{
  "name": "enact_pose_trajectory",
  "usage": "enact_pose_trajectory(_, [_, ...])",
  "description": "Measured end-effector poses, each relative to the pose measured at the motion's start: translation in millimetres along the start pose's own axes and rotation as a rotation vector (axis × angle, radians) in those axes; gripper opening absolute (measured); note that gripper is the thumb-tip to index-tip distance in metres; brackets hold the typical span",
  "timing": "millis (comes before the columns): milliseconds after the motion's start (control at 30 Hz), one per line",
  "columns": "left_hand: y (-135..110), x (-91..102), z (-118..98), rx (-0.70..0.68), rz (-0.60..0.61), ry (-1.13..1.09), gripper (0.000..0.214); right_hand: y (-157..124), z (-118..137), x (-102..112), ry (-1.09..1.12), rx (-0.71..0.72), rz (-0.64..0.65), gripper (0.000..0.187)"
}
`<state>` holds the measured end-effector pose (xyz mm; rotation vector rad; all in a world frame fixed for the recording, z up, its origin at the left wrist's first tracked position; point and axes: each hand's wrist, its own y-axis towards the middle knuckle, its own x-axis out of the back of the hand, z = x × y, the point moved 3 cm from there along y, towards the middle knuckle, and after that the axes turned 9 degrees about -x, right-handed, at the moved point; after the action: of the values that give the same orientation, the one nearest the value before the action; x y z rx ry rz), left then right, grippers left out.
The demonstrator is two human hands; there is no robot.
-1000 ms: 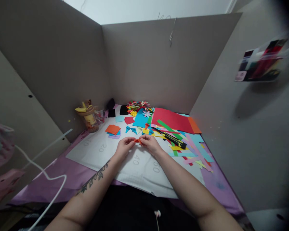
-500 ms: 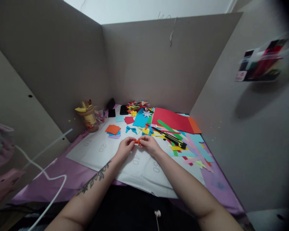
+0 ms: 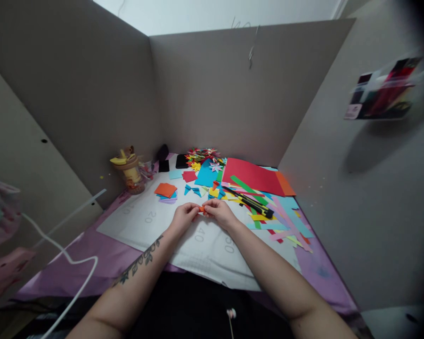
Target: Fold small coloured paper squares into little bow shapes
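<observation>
A small folded orange paper piece (image 3: 201, 208) is pinched between my left hand (image 3: 183, 217) and my right hand (image 3: 218, 212), just above the white cutting mat (image 3: 137, 221). Both hands have their fingertips closed on it, thumbs and forefingers meeting in the middle. A stack of orange and purple paper squares (image 3: 166, 191) lies beyond my left hand, and blue folded bows (image 3: 192, 190) lie a little farther back. A yellow and black utility knife (image 3: 250, 202) rests to the right of my right hand.
Sheets and strips of coloured paper, with a large red sheet (image 3: 252, 176), cover the right of the mat. A heap of folded paper stars (image 3: 201, 156) sits at the back. A lidded jar (image 3: 130, 172) stands at the left, and grey boards wall in the table.
My hands have drawn slightly closer together on the orange piece, which now looks smaller and more tightly folded. Nothing else has moved.
</observation>
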<state>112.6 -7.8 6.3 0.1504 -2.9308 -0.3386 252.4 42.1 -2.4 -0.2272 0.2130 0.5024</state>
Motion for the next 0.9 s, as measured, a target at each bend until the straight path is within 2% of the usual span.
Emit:
enact_pose_trajectory(167, [-0.4,-0.2,-0.8,-0.03,-0.001,0.035,0.022,-1.7,0.4,-2.4,-0.093,0.029,-0.007,0.021])
enact_pose_trajectory(433, [-1.0,-0.3,-1.8,-0.058,0.03,0.118,0.025,-6.1,5.7,-3.8,-0.329,0.14,-0.103,0.012])
enact_pose_trajectory(600, [-0.6,-0.8,-0.8,-0.05,0.032,0.12,0.025,-7.8,8.0,-5.2,-0.365,0.155,-0.08,0.01])
enact_pose_trajectory(900, [-1.2,-2.4,-0.6,-0.051,0.064,0.123,0.023,-7.2,8.1,-4.7,-0.496,0.22,-0.125,0.006])
